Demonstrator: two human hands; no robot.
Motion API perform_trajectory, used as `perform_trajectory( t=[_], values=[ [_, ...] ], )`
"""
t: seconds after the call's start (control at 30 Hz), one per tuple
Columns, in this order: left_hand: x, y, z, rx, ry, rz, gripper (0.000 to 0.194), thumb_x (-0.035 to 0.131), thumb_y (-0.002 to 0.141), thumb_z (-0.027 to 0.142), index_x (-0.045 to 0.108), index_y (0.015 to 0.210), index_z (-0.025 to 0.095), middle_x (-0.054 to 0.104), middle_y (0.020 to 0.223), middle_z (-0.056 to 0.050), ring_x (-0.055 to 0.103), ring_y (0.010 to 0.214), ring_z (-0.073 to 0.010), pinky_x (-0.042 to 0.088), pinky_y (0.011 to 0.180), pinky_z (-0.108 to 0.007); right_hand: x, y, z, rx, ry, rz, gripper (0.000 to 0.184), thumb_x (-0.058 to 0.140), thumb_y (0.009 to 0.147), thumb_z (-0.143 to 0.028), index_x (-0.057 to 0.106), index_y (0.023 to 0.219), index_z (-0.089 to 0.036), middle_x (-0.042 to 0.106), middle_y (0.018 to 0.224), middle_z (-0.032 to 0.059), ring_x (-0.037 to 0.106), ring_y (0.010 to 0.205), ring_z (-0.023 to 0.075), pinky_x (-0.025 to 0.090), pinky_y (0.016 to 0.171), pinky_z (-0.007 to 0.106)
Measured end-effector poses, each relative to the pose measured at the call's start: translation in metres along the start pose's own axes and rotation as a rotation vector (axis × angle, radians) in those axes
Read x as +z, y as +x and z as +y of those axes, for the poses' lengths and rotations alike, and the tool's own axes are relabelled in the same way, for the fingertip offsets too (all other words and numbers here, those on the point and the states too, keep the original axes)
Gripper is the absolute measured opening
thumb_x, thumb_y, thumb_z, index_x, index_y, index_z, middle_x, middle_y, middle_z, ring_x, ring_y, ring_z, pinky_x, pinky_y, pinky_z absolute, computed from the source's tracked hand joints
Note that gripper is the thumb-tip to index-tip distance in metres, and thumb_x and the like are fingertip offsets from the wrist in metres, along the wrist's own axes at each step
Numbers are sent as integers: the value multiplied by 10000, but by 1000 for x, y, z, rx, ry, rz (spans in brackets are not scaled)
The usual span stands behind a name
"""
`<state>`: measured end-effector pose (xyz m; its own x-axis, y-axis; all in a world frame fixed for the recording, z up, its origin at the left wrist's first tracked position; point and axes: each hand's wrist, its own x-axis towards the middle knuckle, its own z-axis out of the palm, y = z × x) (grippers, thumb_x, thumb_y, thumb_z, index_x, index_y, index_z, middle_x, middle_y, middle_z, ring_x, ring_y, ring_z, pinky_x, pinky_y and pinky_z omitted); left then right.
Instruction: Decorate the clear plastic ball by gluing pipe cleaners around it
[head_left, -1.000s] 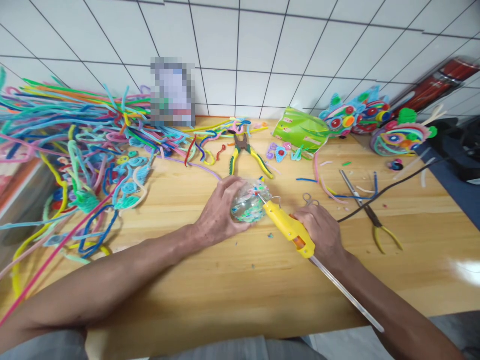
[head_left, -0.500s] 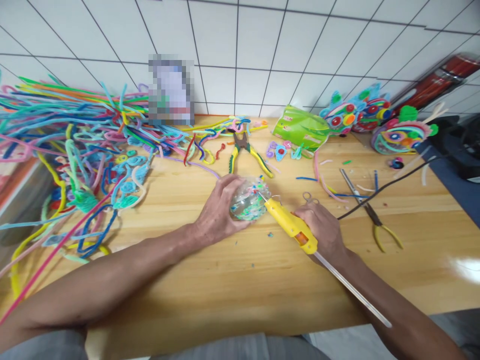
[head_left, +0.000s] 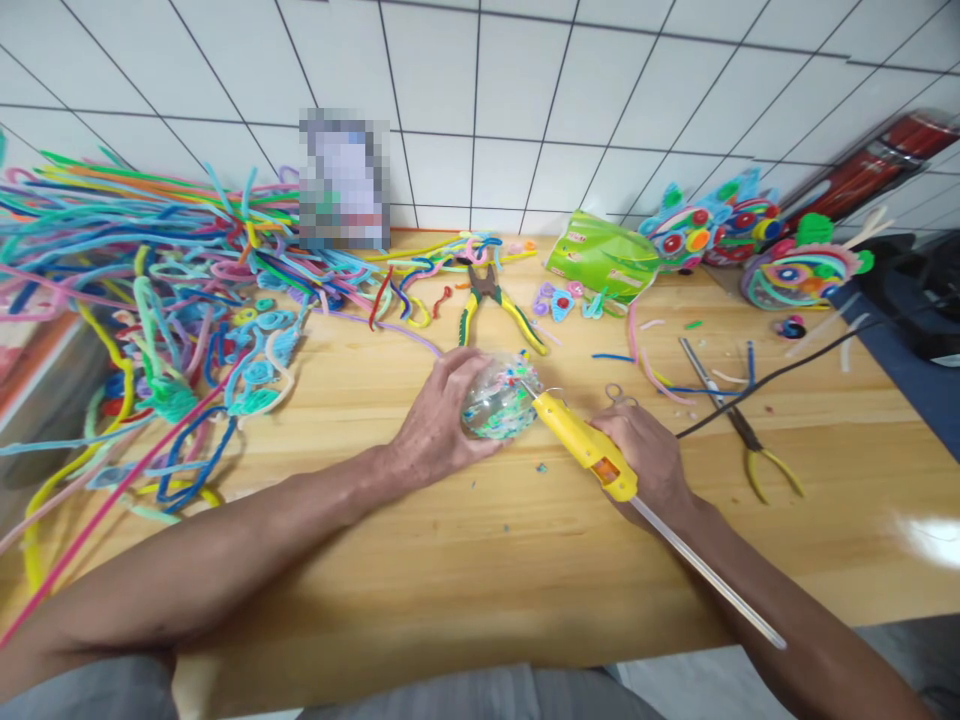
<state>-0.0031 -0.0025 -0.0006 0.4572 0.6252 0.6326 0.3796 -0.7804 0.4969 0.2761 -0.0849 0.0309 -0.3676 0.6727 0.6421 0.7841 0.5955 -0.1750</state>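
My left hand (head_left: 442, 415) is closed around the left side of a clear round ball (head_left: 496, 408) with bits of green, red and blue on or in it. In my right hand (head_left: 649, 450) is a yellow glue gun (head_left: 574, 435), its handle wrapped by my fingers. The gun's metal nozzle (head_left: 529, 382) points up and left at the ball's right side; whether the tip touches it I cannot tell. A long clear glue stick (head_left: 712, 575) sticks out of the gun's back end. Small scissors (head_left: 621, 394) lie just beyond my right hand, partly hidden by it.
Yellow-green pliers (head_left: 491, 310) lie beyond the ball. Colourful pipe cleaners (head_left: 150, 240) pile up at left. At the back are a green packet (head_left: 600, 255) and decorated fish-like crafts (head_left: 799, 272). Yellow-handled pliers (head_left: 750, 440) and a black cord (head_left: 780, 365) lie at right.
The glue gun's nozzle has shifted slightly to the right and down along the ball. My left hand keeps the ball in nearly the same place.
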Motion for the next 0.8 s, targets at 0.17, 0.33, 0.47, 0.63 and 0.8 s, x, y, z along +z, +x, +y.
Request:
perform_trajectory(
  t=[0.17, 0.33, 0.47, 0.63, 0.8],
  values=[
    [1, -1, -1, -14, 24, -11, 1083, 972, 720, 360, 329, 1586, 270, 523, 1471, -159, 578, 1381, -360, 558, 1162, -570, 0, 0, -2, -3, 13, -2, 157, 512, 1104, -288, 633, 1039, -212, 699, 851, 49, 645, 754, 207, 499, 708, 349],
    [1, -1, -2, -23, 28, -25, 1090, 975, 719, 362, 322, 1588, 280, 525, 1480, -159, 574, 1392, -366, 552, 1171, -581, -2, 3, -4, -16, 16, -9, 195, 485, 1119, -310, 638, 1044, -216, 706, 827, 43, 647, 730, 203, 490, 696, 350],
    [1, -1, -2, -12, 11, -11, 1075, 971, 733, 365, 336, 1595, 270, 524, 1478, -160, 572, 1390, -359, 563, 1162, -573, -1, 2, -3, -4, 9, -2, 154, 521, 1098, -270, 647, 1030, -213, 698, 815, 42, 635, 724, 204, 486, 693, 350],
    [2, 0, -2, 2, -7, -4, 1080, 978, 729, 363, 344, 1598, 257, 521, 1474, -168, 572, 1381, -359, 573, 1148, -565, 0, 2, -5, -4, 22, -1, 170, 509, 1101, -291, 650, 1049, -212, 706, 835, 41, 639, 743, 205, 492, 705, 352],
    [2, -1, -2, 5, -12, -7, 1045, 957, 762, 380, 344, 1600, 257, 519, 1477, -168, 566, 1390, -356, 566, 1159, -569, -1, 4, -4, -5, 1, -12, 135, 512, 1091, -261, 634, 1048, -217, 710, 843, 44, 650, 748, 203, 495, 699, 347]
  ],
)
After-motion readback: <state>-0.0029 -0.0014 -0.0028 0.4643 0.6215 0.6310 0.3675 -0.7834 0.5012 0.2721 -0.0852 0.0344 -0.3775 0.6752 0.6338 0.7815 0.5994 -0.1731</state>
